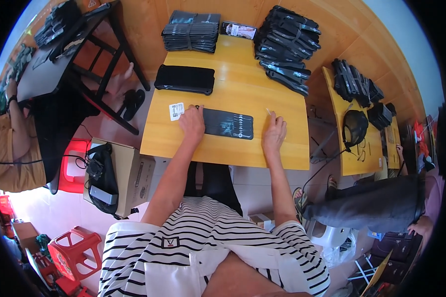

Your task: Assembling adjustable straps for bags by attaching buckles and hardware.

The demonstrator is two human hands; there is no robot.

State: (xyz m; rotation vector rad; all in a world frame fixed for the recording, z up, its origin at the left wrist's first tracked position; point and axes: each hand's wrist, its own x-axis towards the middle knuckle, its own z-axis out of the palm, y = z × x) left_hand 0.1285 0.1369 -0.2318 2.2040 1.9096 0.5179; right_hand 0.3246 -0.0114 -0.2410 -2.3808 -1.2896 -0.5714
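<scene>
A flat black printed package (231,123) lies crosswise on the yellow wooden table (223,151) in front of me. My left hand (192,123) is closed over its left end, with the fingers curled at the edge. Beside those fingers is a white label sheet (176,111) with black printed squares. To the right of the package, my right hand (274,133) rests low over the tabletop, its fingers drawn together. At its index fingertip shows a small pale strip (268,111), too small to make out well.
Behind the package sits a black tray-like case (185,79). Banded stacks of black packages (191,32) (288,39) and a phone (238,30) with a lit screen stand at the back. Another person sits at the left table (44,74); a person's legs show at right. A carton (139,180) stands lower left.
</scene>
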